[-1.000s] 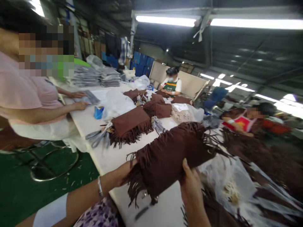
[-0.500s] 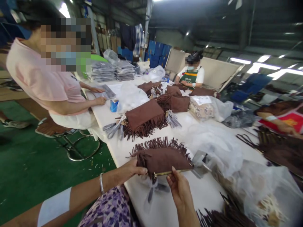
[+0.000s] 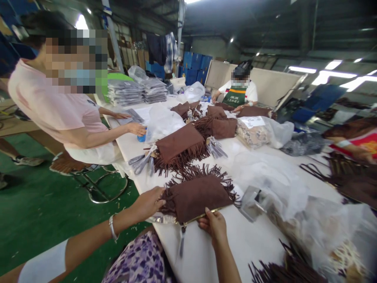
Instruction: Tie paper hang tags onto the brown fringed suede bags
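A brown suede bag with fringe (image 3: pixel 200 193) lies on the white table (image 3: pixel 250 239) just in front of me. My left hand (image 3: pixel 149 202) grips its fringed left edge. My right hand (image 3: pixel 214 224) pinches the gold zipper edge along the bag's near side. A grey tag or strap (image 3: pixel 181 243) hangs from the bag's lower corner. A clear plastic bag (image 3: pixel 159 219) lies under the left edge.
More brown fringed bags (image 3: pixel 179 147) are stacked further along the table, with grey straps (image 3: pixel 141 162), clear plastic bags (image 3: pixel 273 177) and stacks of grey packets (image 3: pixel 138 92). A person in pink (image 3: pixel 59 114) sits at the left; another sits at the far end (image 3: pixel 240 94). Green floor lies left.
The bag came down from the air onto the table and now lies flat. My left hand shifted to its fringed edge; my right hand moved onto the zipper edge.
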Demonstrator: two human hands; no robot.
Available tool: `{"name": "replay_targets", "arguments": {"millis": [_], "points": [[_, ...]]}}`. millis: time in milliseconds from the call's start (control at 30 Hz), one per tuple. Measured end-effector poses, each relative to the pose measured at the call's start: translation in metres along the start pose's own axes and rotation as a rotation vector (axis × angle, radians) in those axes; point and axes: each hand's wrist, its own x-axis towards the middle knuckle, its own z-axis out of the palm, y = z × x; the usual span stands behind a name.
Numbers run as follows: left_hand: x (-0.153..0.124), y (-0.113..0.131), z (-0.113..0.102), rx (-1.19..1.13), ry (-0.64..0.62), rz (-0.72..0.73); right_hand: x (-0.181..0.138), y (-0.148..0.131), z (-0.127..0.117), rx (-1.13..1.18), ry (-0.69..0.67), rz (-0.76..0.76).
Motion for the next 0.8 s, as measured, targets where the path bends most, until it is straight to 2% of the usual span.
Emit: {"name": "replay_targets", "arguments": {"millis": [67, 100, 167, 267, 367, 433, 567, 733, 800], "points": [[0.000, 0.017, 0.006, 0.085, 0.207, 0.060, 0.000, -0.004, 0.006, -0.021, 0.031, -0.008], [0.000, 0.025, 0.012, 0.108, 0.242, 0.105, 0.000, -0.006, 0.011, -0.028, 0.046, -0.014], [0.002, 0.032, 0.030, 0.138, 0.188, 0.218, 0.000, -0.010, 0.025, -0.041, 0.068, -0.028], [0.015, 0.023, 0.063, 0.196, 0.057, 0.358, 0.006, -0.017, 0.040, -0.092, 0.090, -0.067], [0.039, 0.002, 0.086, 0.257, 0.061, 0.378, 0.005, -0.027, 0.027, -0.194, 0.111, -0.157], [0.055, -0.009, 0.090, 0.285, 0.075, 0.383, -0.005, -0.038, -0.002, -0.268, 0.188, -0.275], [0.071, -0.015, 0.092, 0.331, 0.121, 0.395, -0.028, -0.069, -0.087, -0.391, 0.495, -0.484], [0.077, -0.017, 0.109, 0.315, 0.225, 0.391, -0.046, -0.114, -0.192, -0.541, 0.797, -0.526], [0.079, -0.024, 0.119, 0.208, 0.248, 0.414, -0.052, -0.129, -0.229, -0.635, 0.997, -0.513]]}}
